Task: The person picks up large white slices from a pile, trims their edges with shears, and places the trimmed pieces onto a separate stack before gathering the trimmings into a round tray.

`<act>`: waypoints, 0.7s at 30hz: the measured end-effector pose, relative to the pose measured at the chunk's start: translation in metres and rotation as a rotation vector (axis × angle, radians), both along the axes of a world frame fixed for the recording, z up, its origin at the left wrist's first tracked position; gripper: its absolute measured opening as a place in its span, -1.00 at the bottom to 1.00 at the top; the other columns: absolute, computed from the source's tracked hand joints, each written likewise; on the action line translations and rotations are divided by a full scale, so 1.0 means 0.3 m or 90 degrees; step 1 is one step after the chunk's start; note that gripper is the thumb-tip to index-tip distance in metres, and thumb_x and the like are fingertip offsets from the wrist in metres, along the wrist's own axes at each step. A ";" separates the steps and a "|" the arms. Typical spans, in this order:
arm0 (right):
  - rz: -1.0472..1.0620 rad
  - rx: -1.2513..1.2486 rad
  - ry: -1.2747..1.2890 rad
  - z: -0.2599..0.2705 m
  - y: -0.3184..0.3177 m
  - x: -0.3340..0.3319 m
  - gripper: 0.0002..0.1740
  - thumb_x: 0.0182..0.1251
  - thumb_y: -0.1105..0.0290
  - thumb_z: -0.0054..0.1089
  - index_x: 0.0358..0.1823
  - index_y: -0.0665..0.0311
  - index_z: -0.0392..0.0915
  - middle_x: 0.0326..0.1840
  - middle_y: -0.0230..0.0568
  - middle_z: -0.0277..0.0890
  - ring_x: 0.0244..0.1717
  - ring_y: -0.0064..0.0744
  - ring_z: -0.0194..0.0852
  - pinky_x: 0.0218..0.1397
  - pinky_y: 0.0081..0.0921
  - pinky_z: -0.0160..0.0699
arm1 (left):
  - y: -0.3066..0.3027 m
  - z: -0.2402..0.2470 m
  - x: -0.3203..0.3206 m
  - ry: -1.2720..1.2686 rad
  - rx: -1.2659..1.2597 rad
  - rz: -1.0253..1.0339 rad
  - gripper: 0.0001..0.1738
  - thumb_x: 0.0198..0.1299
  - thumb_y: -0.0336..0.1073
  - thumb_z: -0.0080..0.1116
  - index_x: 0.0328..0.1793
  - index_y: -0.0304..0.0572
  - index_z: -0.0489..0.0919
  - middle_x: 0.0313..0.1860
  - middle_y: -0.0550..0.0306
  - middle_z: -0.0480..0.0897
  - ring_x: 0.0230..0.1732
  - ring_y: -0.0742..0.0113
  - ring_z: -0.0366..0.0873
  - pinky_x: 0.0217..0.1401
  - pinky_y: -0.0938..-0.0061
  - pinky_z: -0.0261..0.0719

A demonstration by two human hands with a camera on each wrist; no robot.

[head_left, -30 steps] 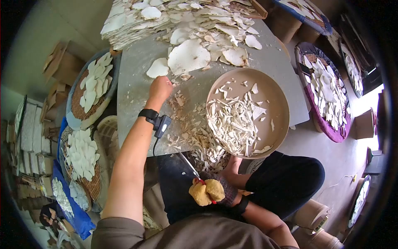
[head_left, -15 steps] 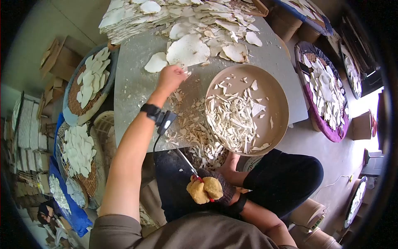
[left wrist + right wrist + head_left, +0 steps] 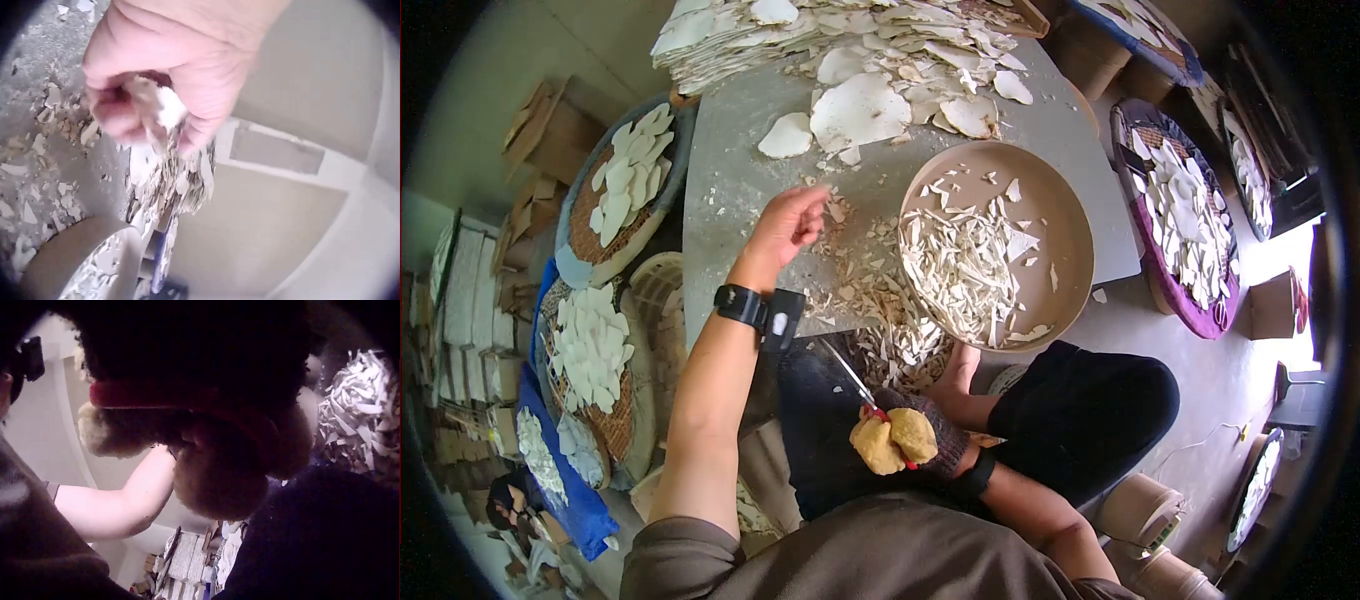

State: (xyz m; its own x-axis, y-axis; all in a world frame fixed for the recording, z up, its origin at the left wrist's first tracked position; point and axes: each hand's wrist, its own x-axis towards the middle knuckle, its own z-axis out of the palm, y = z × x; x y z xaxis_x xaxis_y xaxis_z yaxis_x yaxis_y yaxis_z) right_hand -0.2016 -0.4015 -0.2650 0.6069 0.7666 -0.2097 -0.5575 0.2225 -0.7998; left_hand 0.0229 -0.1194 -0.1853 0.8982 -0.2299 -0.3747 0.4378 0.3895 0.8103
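Note:
Above the grey table (image 3: 730,215), the left hand (image 3: 785,228) is bare, with bent fingers. The left wrist view shows that hand (image 3: 175,56) pinching small white flakes (image 3: 167,107) between thumb and fingers. Low over the lap, the right hand (image 3: 940,435) wears a dark knitted glove and grips scissors (image 3: 848,373), whose handles have yellow padding (image 3: 880,442) and red parts. Their blades point toward the table edge. In the right wrist view the padding (image 3: 219,481) is dark and the fingers are hidden. Large white slices (image 3: 860,112) lie beyond the left hand.
A round tray (image 3: 1068,240) of white strips stands right of the left hand. Scraps (image 3: 900,340) are heaped at the table's near edge. Stacked slices (image 3: 730,50) line the far side. Baskets of slices (image 3: 632,180) flank the table; another person sits at the lower left.
The left hand has moved from beside the large slices back toward the body, over the scattered scraps. The right hand stays low with the scissors. The head view has shifted slightly.

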 end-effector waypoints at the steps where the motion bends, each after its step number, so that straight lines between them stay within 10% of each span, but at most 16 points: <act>1: 0.005 -0.013 -0.021 0.005 -0.001 0.002 -0.72 0.34 0.43 0.04 0.05 0.32 0.43 0.00 -0.27 0.48 0.04 -0.49 0.42 0.14 -0.53 0.40 | -0.016 -0.018 0.007 -0.042 0.211 0.013 -0.74 0.05 -0.20 0.26 -0.25 -0.20 0.54 -0.45 0.24 0.63 -0.55 0.40 0.54 -0.53 0.60 0.42; 4: -0.003 0.036 0.035 -0.030 0.001 -0.013 -0.70 0.32 0.40 0.07 0.05 0.32 0.44 0.01 -0.27 0.48 0.04 -0.49 0.42 0.15 -0.52 0.39 | -0.138 0.005 0.002 -0.127 0.870 0.047 -0.62 -0.08 -0.10 0.31 -0.24 -0.20 0.53 -0.43 0.11 0.65 -0.47 0.21 0.61 -0.36 0.35 0.52; 14: 0.013 0.107 0.083 -0.134 0.016 -0.040 -0.64 0.32 0.30 0.12 0.07 0.31 0.43 0.04 -0.28 0.46 0.07 -0.52 0.39 0.17 -0.53 0.35 | -0.088 -0.140 -0.017 -0.203 0.930 0.111 -0.67 -0.04 -0.20 0.23 -0.18 -0.17 0.45 -0.30 -0.06 0.62 -0.23 -0.05 0.58 -0.23 0.20 0.51; 16: -0.010 -0.002 -0.160 0.065 -0.008 0.018 -0.72 0.35 0.49 0.01 0.05 0.41 0.44 0.01 -0.21 0.49 -0.01 -0.51 0.46 0.12 -0.53 0.46 | -0.114 -0.085 -0.056 -0.205 0.970 0.115 -0.60 -0.02 -0.16 0.22 -0.13 -0.19 0.38 -0.30 -0.11 0.61 -0.24 -0.09 0.57 -0.23 0.18 0.50; 21: 0.073 0.130 0.041 0.012 -0.020 0.021 -0.62 0.32 0.30 0.12 0.11 0.30 0.41 0.04 -0.28 0.46 0.07 -0.52 0.39 0.19 -0.51 0.33 | -0.088 -0.139 -0.041 -0.234 0.978 0.132 -0.67 0.01 -0.14 0.19 -0.24 -0.21 0.43 -0.35 -0.10 0.61 -0.25 -0.09 0.57 -0.23 0.18 0.50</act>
State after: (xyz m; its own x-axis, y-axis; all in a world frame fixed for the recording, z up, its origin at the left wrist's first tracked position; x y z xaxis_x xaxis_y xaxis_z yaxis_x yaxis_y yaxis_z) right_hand -0.1954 -0.4076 -0.2615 0.5033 0.8605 -0.0786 -0.6365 0.3077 -0.7072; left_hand 0.0106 -0.1458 -0.2271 0.9541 0.2786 0.1096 0.1846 -0.8358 0.5171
